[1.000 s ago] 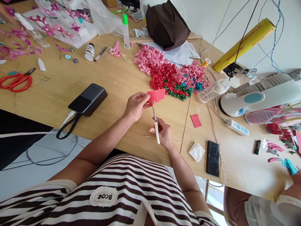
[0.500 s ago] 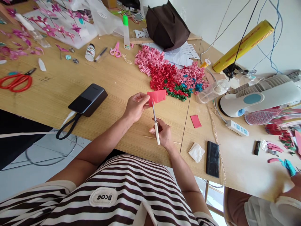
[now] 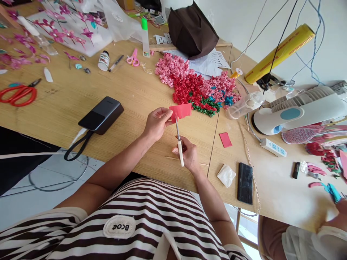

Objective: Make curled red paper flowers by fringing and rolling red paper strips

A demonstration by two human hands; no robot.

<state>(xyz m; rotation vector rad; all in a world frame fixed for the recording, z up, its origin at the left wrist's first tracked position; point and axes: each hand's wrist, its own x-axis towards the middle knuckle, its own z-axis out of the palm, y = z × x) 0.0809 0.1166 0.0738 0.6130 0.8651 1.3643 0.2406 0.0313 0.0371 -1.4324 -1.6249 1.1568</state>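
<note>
My left hand (image 3: 158,123) pinches the left end of a red rectangular piece (image 3: 183,110), paper or fabric, with several slits along its near edge. Scissors (image 3: 180,150) with pale handles are gripped in my right hand (image 3: 189,153), and their blades point away from me, meeting the near edge of the red piece close to my left fingertips. Some of my right fingers are hidden by the handle. A smaller red piece (image 3: 225,140) lies flat on the table to the right. Beyond my hands sits a heap of small red, pink, green and blue flowers (image 3: 193,85).
To the left are a black power bank (image 3: 101,115) and red-handled scissors (image 3: 18,94). On the right lie a phone (image 3: 245,183), a crumpled tissue (image 3: 226,175), a power strip (image 3: 273,147) and a white fan (image 3: 295,113). Another person's arm (image 3: 332,220) rests at the right edge.
</note>
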